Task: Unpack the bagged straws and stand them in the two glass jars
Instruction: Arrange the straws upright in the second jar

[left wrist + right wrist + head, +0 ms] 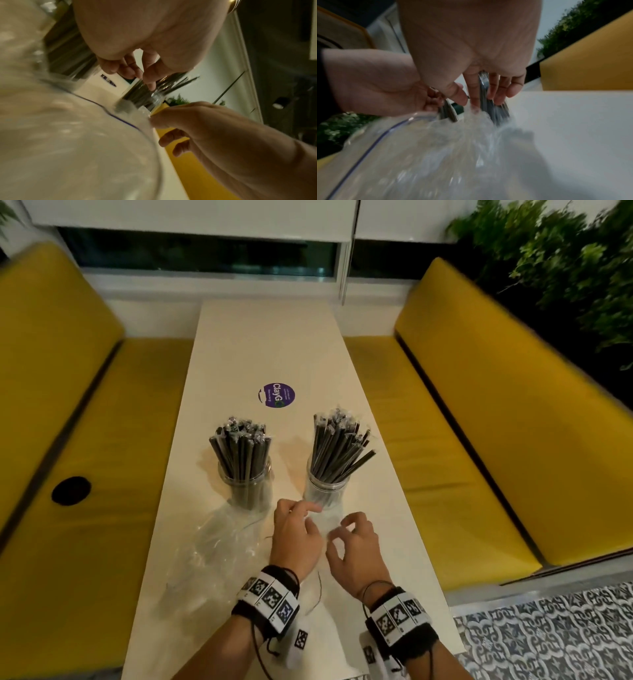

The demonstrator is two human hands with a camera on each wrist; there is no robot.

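Two glass jars stand mid-table, the left jar [246,491] and the right jar [325,491]. Each is packed with upright black wrapped straws [243,446] [337,446]. Just in front of the right jar lies a crumpled clear zip bag [328,527] [68,148] [436,155]. My right hand [356,542] [471,88] pinches its plastic between thumb and forefinger. My left hand [298,529] [130,67], fingers curled, holds the bag's edge beside it. The wrist views are blurred.
A second empty clear bag [219,542] lies flattened at the left of the white table [260,344]. A purple round sticker [276,395] sits beyond the jars. Yellow benches [85,440] [462,422] flank the table; plants [565,268] stand at the right rear.
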